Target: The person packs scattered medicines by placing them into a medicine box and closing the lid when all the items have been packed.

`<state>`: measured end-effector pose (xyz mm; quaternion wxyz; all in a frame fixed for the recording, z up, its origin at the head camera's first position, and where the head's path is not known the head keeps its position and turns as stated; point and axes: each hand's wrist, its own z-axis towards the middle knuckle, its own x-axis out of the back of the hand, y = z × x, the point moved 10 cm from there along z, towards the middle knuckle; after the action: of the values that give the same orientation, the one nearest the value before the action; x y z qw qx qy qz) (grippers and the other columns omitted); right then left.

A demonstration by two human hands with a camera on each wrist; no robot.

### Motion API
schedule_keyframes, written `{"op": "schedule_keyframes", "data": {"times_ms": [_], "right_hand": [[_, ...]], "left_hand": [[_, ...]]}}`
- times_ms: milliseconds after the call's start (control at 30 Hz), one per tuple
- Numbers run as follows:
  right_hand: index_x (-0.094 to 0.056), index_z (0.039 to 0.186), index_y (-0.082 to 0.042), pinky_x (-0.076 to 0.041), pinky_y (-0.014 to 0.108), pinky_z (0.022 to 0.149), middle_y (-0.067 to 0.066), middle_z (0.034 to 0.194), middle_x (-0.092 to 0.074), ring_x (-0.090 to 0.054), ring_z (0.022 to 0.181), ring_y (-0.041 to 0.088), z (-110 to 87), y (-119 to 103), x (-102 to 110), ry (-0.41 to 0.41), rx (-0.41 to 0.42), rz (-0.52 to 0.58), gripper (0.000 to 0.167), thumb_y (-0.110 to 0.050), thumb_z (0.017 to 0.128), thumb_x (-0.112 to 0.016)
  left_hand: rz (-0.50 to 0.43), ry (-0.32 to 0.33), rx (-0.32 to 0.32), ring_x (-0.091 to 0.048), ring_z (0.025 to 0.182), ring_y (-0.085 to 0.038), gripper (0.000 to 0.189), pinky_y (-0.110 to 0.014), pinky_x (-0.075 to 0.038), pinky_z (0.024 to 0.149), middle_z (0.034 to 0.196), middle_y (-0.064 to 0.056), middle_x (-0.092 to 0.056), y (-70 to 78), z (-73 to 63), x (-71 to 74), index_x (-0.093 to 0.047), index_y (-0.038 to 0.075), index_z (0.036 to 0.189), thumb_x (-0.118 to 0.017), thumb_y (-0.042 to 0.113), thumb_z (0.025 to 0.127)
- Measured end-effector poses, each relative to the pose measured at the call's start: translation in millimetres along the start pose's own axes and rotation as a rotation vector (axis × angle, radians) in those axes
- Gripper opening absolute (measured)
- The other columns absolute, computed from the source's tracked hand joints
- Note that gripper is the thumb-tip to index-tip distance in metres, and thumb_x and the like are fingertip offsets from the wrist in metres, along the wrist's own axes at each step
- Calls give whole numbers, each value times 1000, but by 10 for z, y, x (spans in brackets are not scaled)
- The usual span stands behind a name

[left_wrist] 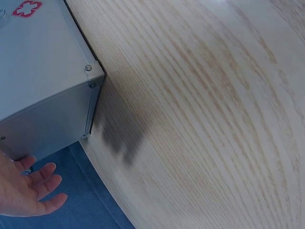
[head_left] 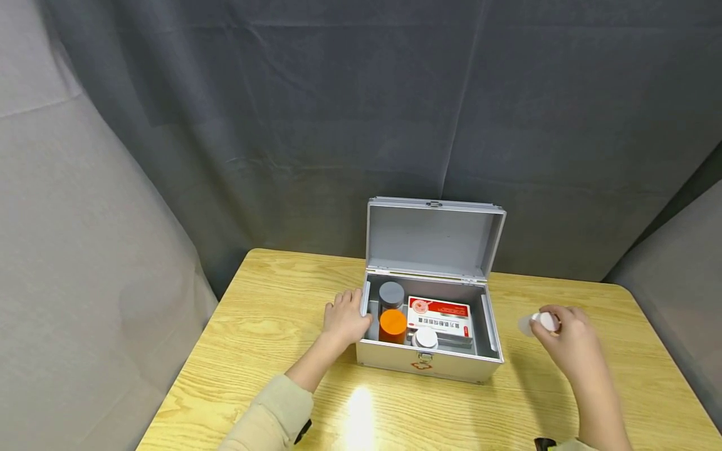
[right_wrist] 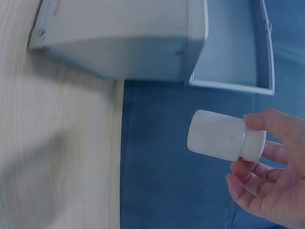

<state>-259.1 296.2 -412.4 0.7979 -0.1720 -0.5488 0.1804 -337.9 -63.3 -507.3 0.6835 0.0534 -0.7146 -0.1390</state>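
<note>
An open silver first-aid case stands on the table, its lid raised at the back. Over the case's left rim goes the thumb of my left hand, gripping the wall; in the left wrist view the index finger touches the outer side while the other fingers spread loosely. My right hand, right of the case, pinches a white pill bottle by its cap end, off the table and tilted sideways. Inside the case are a grey-lidded bottle, an orange-lidded bottle, a white-capped bottle and a red-and-white medicine box.
The case's lid leans up close to the dark grey curtain behind the table. The wooden tabletop reaches out on both sides of the case. Pale cloth hangs at the left.
</note>
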Motion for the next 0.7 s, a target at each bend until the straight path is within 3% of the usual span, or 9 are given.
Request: {"op": "schedule_keyframes", "data": {"times_ms": [233, 700], "right_hand": [[-60, 92, 6, -37, 37, 56, 23, 87, -50, -47, 67, 27, 89, -273, -79, 37, 74, 41, 22, -7, 75, -66], [-62, 92, 6, -39, 35, 54, 17, 82, -51, -48, 65, 23, 147, -630, -260, 4, 169, 90, 23, -3, 72, -68]], "left_hand": [[-10, 12, -2, -41, 118, -31, 58, -50, -36, 89, 128, -14, -47, 12, -18, 26, -40, 10, 132, -53, 39, 83], [-19, 2, 11, -38, 122, -32, 61, -51, -34, 93, 133, -14, -44, 2, -13, 12, -38, 10, 135, -53, 39, 83]]}}
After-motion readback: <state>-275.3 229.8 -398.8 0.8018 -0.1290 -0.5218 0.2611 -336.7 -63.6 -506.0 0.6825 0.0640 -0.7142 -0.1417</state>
